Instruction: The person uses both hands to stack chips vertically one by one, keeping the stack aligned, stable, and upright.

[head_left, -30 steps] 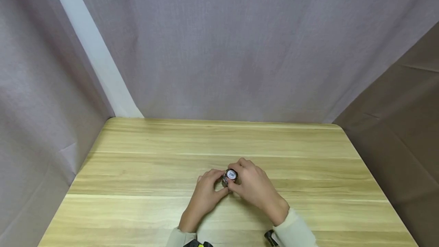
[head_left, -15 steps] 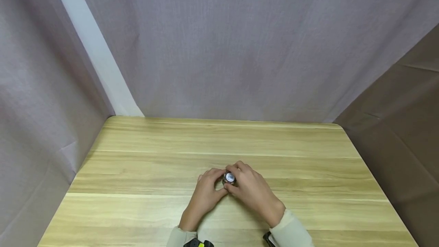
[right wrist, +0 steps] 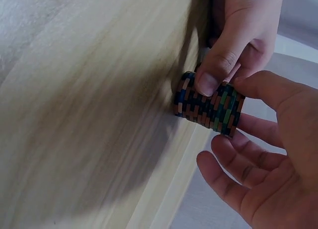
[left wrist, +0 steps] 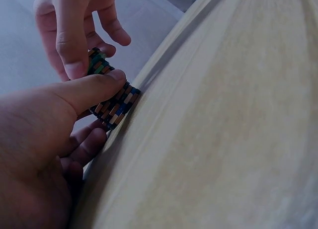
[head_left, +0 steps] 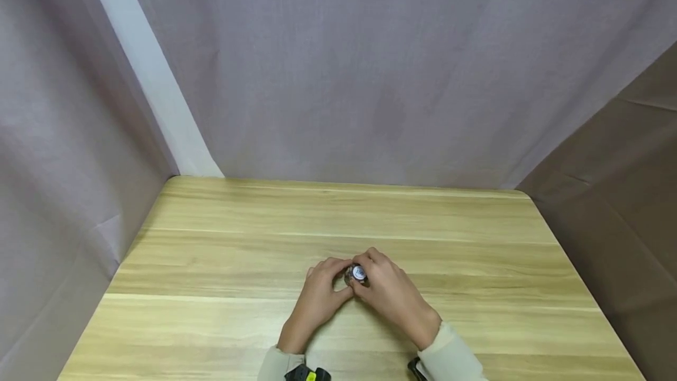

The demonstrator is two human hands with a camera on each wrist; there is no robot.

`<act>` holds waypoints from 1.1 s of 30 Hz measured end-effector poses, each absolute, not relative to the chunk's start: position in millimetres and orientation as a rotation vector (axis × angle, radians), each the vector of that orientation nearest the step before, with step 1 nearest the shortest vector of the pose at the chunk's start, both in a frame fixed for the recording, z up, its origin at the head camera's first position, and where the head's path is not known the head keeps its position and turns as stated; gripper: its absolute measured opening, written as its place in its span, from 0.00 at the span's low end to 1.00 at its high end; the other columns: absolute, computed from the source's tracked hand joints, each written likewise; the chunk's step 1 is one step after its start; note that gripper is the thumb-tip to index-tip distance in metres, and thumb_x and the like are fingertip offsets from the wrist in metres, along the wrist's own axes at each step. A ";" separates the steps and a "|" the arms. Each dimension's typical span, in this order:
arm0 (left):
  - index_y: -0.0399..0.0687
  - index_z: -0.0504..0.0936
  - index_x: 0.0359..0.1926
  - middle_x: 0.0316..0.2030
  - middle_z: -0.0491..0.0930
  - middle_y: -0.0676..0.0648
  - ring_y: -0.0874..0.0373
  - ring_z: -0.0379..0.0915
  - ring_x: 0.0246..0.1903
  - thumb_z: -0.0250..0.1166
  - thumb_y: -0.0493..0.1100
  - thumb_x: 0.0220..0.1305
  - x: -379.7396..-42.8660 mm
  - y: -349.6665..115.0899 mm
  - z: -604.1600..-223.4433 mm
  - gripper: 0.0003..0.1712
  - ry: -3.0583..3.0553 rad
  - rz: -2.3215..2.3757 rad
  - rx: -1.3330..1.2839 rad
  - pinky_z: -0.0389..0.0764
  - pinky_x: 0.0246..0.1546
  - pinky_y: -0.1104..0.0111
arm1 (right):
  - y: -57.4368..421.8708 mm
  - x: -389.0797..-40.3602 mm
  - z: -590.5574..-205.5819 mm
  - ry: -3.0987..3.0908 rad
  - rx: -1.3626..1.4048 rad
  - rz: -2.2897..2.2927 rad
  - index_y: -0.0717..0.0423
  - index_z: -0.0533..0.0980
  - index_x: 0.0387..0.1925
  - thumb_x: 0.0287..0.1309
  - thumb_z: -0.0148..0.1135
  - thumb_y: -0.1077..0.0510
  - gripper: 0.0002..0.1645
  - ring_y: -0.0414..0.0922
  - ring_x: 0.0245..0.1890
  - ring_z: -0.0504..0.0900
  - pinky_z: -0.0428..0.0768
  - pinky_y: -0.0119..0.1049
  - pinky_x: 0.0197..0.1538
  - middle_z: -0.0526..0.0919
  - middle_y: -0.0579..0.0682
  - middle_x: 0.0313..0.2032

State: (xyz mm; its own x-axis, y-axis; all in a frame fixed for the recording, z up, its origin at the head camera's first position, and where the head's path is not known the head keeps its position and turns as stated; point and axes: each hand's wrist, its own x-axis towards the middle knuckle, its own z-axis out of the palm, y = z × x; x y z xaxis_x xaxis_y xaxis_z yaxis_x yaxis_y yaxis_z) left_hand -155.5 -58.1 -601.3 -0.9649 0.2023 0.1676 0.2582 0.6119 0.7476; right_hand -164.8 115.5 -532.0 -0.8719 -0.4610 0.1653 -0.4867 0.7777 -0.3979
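Note:
A stack of poker chips [head_left: 359, 273] with dark edges and tan, blue and green marks stands upright on the wooden table, a round white label on its top. My left hand [head_left: 321, 294] grips its side between thumb and fingers. In the left wrist view, that thumb crosses the chip stack [left wrist: 119, 107] near mid-height. From the right, my right hand [head_left: 392, 291] pinches the uppermost chips. In the right wrist view, the right hand's fingers [right wrist: 226, 162] lie around the top end of the chips [right wrist: 201, 106]. Part of the stack is hidden behind fingers.
The light wooden table [head_left: 238, 240] spreads out on all sides of the hands. Grey cloth [head_left: 344, 75] hangs behind it and at the left, with darker brown cloth [head_left: 624, 193] at the right. Black straps show at both cuffs.
My right hand has come slightly down and left onto the stack, then shifted a little right with the top chip. The left hand has stayed nearly still around the chips.

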 end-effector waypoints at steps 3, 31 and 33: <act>0.50 0.84 0.62 0.56 0.85 0.51 0.53 0.80 0.57 0.78 0.48 0.61 -156.7 -59.1 -601.1 0.28 -2.761 -1.299 -0.383 0.71 0.59 0.52 | 114.9 -166.6 -532.7 -2.913 0.786 0.727 0.60 0.83 0.48 0.60 0.77 0.58 0.17 0.40 0.41 0.83 0.87 0.38 0.46 0.81 0.47 0.42; 0.49 0.85 0.62 0.55 0.86 0.51 0.55 0.80 0.56 0.78 0.49 0.61 -154.5 -67.3 -603.2 0.29 -2.754 -1.313 -0.352 0.70 0.58 0.54 | 104.5 -164.1 -539.0 -2.935 0.653 0.857 0.67 0.77 0.63 0.57 0.81 0.55 0.37 0.53 0.50 0.87 0.86 0.47 0.54 0.83 0.59 0.51; 0.48 0.85 0.62 0.55 0.86 0.51 0.54 0.80 0.56 0.78 0.50 0.62 -155.7 -66.5 -603.3 0.29 -2.754 -1.318 -0.362 0.70 0.59 0.54 | 107.5 -162.3 -539.0 -2.942 0.611 0.861 0.65 0.77 0.65 0.57 0.80 0.53 0.38 0.52 0.51 0.86 0.86 0.47 0.55 0.83 0.57 0.52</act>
State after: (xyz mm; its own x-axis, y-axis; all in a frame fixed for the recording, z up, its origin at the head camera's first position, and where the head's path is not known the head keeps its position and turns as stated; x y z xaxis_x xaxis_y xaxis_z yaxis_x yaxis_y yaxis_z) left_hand -155.7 -66.5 -603.3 -0.9701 0.1816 0.1611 0.2394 0.6052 0.7593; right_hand -162.3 107.5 -539.0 -0.9235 -0.3635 0.1224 -0.3721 0.7718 -0.5157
